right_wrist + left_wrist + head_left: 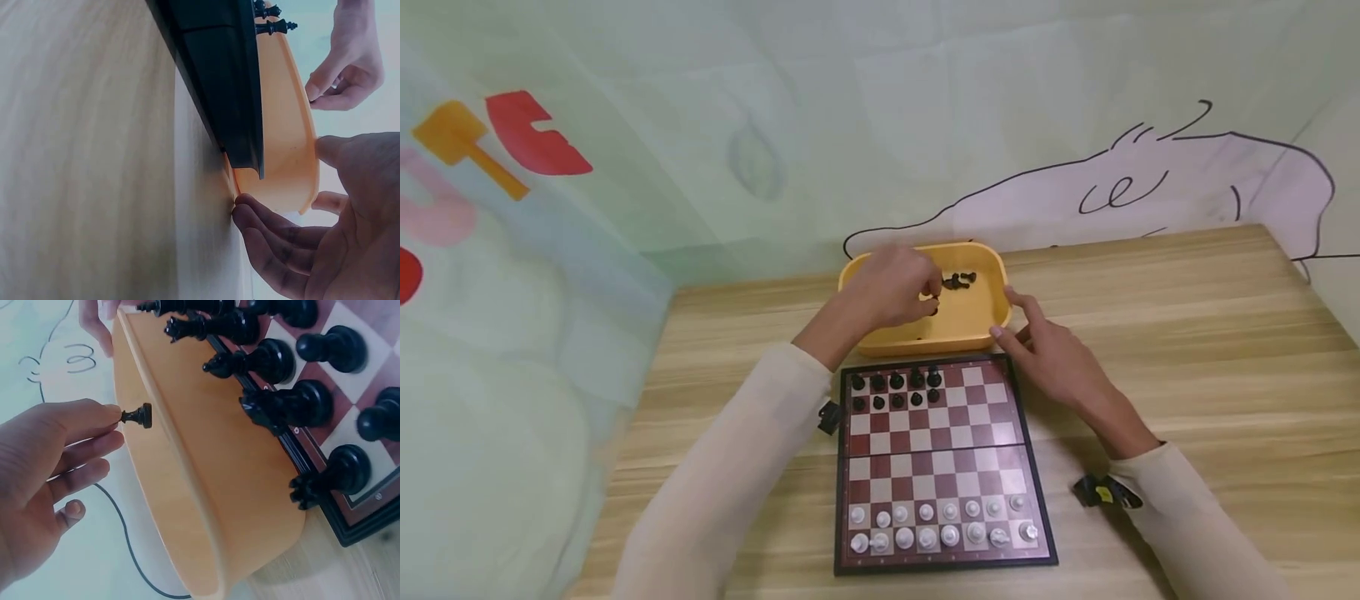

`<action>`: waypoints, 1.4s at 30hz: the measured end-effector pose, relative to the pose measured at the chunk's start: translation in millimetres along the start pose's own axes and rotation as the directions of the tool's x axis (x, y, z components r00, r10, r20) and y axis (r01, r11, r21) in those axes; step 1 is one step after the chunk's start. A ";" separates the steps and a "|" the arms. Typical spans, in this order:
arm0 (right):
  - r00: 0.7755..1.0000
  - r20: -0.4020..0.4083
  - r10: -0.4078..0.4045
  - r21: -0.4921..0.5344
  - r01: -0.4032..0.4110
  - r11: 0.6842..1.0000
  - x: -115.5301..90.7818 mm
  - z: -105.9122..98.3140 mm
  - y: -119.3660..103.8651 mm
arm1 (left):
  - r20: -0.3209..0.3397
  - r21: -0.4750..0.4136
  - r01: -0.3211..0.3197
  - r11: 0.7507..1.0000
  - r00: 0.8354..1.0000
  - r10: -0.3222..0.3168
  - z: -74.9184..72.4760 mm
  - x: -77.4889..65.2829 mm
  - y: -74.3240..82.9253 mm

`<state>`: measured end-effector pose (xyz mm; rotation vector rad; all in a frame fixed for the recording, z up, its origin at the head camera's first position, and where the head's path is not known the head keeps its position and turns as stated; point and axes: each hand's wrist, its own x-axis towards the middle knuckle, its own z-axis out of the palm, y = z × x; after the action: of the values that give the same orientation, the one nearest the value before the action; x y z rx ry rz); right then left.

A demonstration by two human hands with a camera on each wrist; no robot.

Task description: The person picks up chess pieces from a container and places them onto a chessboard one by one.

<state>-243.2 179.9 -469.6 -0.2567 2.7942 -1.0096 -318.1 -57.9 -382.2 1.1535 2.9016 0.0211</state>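
My left hand is over the yellow plastic bin, pinching a small black chess piece between thumb and index finger; its top is hidden by the fingertips. My right hand holds the bin's near right corner, thumb on the rim and fingers around the side and low by the base. Several black pieces lie inside the bin. Right in front of it is a chessboard, with two partial rows of black pieces along the far left and two rows of white pieces on the near side.
The wooden table extends to both sides of the board. A printed cloth hangs behind the bin and at the left. Dark straps sit at the wrists, close to the board's sides.
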 end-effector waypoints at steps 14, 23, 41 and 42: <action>1.000 -0.002 0.000 0.001 0.000 1.000 0.4 -0.9 -3.2 | -0.079 -0.026 -0.086 0.996 0.993 0.083 -7.4 -26.0 28.4; 1.000 0.003 -0.016 0.008 0.016 1.000 -1.6 -1.1 -3.7 | -0.024 -0.057 -0.108 0.992 0.994 0.107 -5.7 -38.1 48.0; 1.000 -0.003 -0.018 0.011 0.018 1.000 -0.2 0.4 -0.2 | -0.003 -0.094 -0.158 0.983 0.987 0.158 17.6 -45.1 52.3; 1.000 -0.004 -0.020 0.010 0.020 1.000 -0.2 0.1 -0.2 | -0.001 -0.098 -0.156 0.983 0.988 0.157 18.6 -45.4 51.9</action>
<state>-242.9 179.8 -469.6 -0.2820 2.7943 -1.0292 -249.1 -51.2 -399.2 1.3578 2.7614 0.1587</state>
